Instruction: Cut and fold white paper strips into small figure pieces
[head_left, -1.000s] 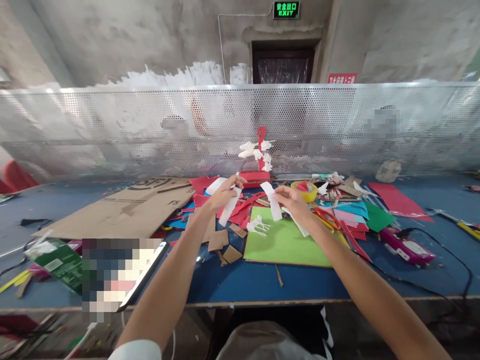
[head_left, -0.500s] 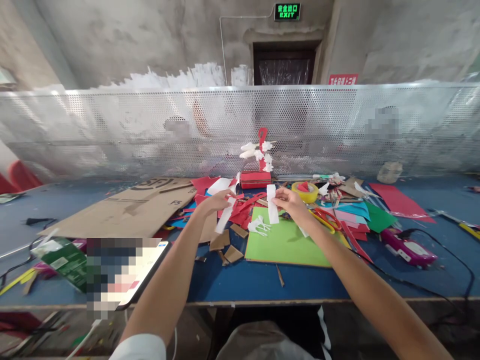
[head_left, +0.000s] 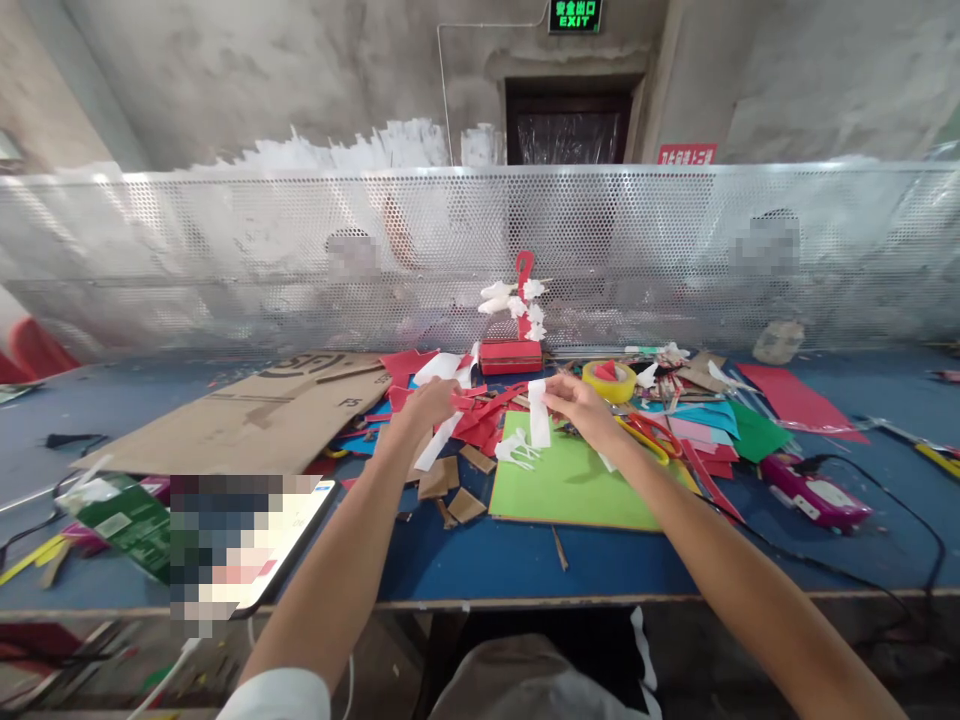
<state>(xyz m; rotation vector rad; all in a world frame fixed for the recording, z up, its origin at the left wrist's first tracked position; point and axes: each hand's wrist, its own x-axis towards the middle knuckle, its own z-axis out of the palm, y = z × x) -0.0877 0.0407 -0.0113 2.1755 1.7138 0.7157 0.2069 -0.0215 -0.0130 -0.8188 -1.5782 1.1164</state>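
My right hand [head_left: 576, 398] pinches a white paper strip [head_left: 539, 425] near its top, and the strip hangs over the green board [head_left: 585, 490]. Another white paper strip [head_left: 437, 441] hangs below my left hand [head_left: 433, 400], whose fingers are closed on its upper end. Between the hands, a white paper cutout with thin prongs [head_left: 517, 450] lies on the green board. Behind them stands a red hook-topped stand [head_left: 523, 268] with white paper flowers [head_left: 534, 315] on it, set on a red box base [head_left: 511, 357].
Cardboard [head_left: 247, 410] covers the left of the blue table, with a tablet [head_left: 292, 540] in front. Yellow tape [head_left: 608, 383], orange-handled scissors [head_left: 652, 436], paper scraps and a purple corded device [head_left: 814, 492] lie to the right. A perforated metal screen [head_left: 427, 240] stands behind.
My left hand has moved slightly left with its strip, widening the gap between the hands. The strip in my right hand has shifted a little left and its top now looks bent over.
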